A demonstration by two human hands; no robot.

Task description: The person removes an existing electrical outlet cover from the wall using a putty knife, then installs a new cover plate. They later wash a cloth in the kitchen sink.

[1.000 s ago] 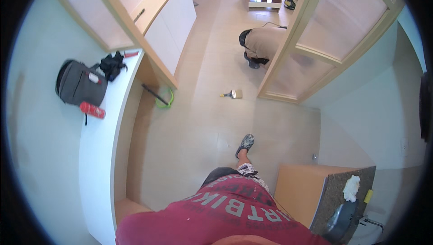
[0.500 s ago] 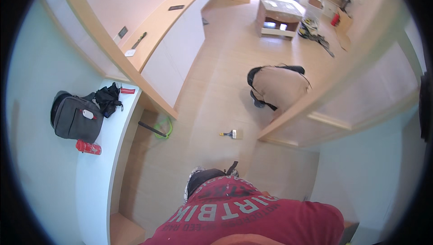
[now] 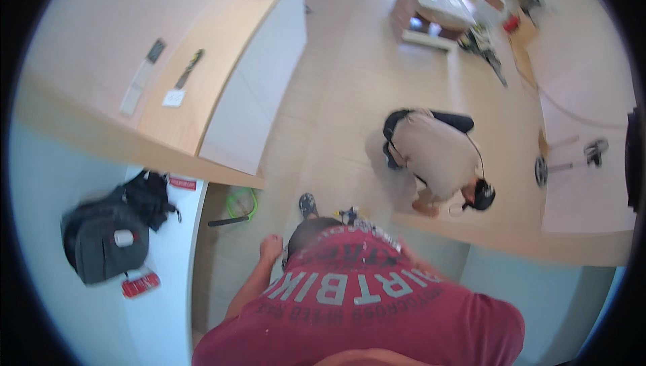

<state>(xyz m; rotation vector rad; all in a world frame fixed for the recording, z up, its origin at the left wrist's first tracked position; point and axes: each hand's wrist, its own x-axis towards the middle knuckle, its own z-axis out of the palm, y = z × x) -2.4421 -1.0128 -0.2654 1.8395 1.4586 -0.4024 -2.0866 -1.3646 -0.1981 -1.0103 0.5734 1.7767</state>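
My left hand hangs beside my left hip, its fingers curled into a loose fist with nothing showing in it. Against the right side of my red shirt is a sliver of my right hand; its fingers are hidden and smeared. On the floor just beyond my body lies a paintbrush, partly covered by my shirt and leg. Left of my left hand, under the white shelf, rests a green-rimmed racket with a black handle. Neither hand touches it.
A co-worker crouches ahead, by the wood-edged partition. The white shelf at left bears a grey backpack and a red package. A wooden counter holds a bladed tool. A box-like table stands farther back.
My view has shifted forward, past the partition. My left hand and part of my right have come into sight, and the paintbrush is now partly hidden. The co-worker's head and arm now show.
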